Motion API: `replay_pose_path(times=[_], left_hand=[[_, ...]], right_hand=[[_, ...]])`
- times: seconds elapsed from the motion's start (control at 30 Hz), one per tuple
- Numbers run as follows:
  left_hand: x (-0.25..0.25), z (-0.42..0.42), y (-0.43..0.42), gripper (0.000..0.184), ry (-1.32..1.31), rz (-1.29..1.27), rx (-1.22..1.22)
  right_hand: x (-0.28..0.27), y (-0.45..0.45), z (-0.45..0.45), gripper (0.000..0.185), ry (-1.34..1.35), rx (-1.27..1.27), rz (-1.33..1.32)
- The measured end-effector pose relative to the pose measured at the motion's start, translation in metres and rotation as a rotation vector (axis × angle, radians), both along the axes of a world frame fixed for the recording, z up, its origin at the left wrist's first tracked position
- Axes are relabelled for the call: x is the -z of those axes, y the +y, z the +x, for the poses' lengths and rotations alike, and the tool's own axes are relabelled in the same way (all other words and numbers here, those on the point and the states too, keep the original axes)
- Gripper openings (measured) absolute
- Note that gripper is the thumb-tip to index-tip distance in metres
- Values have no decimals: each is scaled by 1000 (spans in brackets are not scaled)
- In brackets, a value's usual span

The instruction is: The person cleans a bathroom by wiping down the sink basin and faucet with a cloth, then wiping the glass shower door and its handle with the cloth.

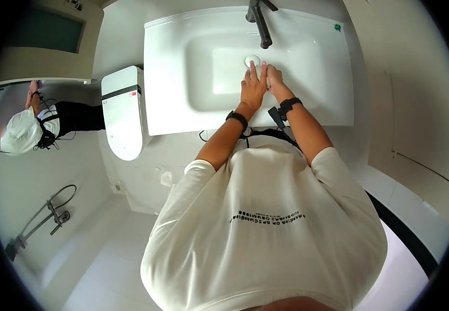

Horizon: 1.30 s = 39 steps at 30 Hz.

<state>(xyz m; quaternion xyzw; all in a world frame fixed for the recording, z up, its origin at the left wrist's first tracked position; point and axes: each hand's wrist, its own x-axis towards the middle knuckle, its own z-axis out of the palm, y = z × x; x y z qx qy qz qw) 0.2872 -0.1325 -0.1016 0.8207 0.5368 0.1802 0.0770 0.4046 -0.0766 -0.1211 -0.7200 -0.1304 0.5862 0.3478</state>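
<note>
My left hand (254, 89) is over the white basin (202, 78), with its fingers stretched out toward the round white drain plug (252, 61). Close against it on the right, my right hand (275, 78) has its fingers bent inward. A small pale patch shows by the right palm; I cannot make out what it is. Above both hands reaches the dark tap (262, 31), and I see no clear stream of water from it. Each wrist wears a black band.
A small green object (337, 27) sits at the sink's back right corner. Left of the sink is a white toilet with a closed lid (122, 119). A mirror (32, 122) reflects a person in a white shirt. A hand shower (53, 215) hangs at lower left.
</note>
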Motion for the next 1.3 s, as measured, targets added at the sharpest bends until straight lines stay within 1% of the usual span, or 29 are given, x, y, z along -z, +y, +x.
replay_pose_path(times=[0.07,0.17,0.23,0.33,0.37,0.43,0.5,0.63,0.67,0.73,0.77,0.87,0.93,0.97,1.07,1.13,1.17,1.27,1.3], left_hand=[[-6,0,6,95,9,-170,-9],[-12,-1,4,99,32,-392,-10],[-27,6,5,101,67,-520,-51],[-19,10,5,92,98,-584,-35],[-16,8,5,86,124,-601,-19],[-17,4,7,74,166,-639,15],[-14,1,11,67,141,-660,26],[0,-7,21,61,63,-681,41],[3,-11,24,59,65,-700,102],[-7,-24,30,56,66,-740,231],[-5,-28,30,54,44,-726,238],[4,-44,32,50,7,-675,235],[2,-60,32,50,16,-642,214],[-2,-68,35,49,45,-609,261],[-36,-85,43,44,114,-502,385],[-65,-85,52,41,136,-417,468],[-79,-82,53,33,135,-371,487],[-94,-76,63,27,152,-182,636],[-100,-75,62,27,177,-110,692]], right_hand=[[5,7,2,50,-112,-58,-37],[-18,-5,-2,50,-251,-93,-80],[-24,-11,1,50,-311,-210,-81],[-35,-24,-1,51,-419,-312,-81],[-40,-28,-3,51,-462,-335,-75],[-45,-38,-8,49,-598,-412,9],[-46,-39,-9,49,-698,-451,68],[-31,-36,-12,48,-798,-494,165],[-26,-34,-11,48,-822,-509,194],[-35,-36,-14,47,-638,-529,172],[-39,-36,-13,47,-549,-540,165],[-28,-31,-7,54,-272,-622,70],[-33,-41,-2,65,88,-566,109],[-36,-46,5,72,265,-532,127],[-23,-42,38,87,802,-465,-115],[-34,-45,36,91,919,-400,-90],[-41,-44,36,92,975,-368,-73],[-50,-46,19,93,1139,-322,12],[-50,-45,13,94,1246,-377,49]])
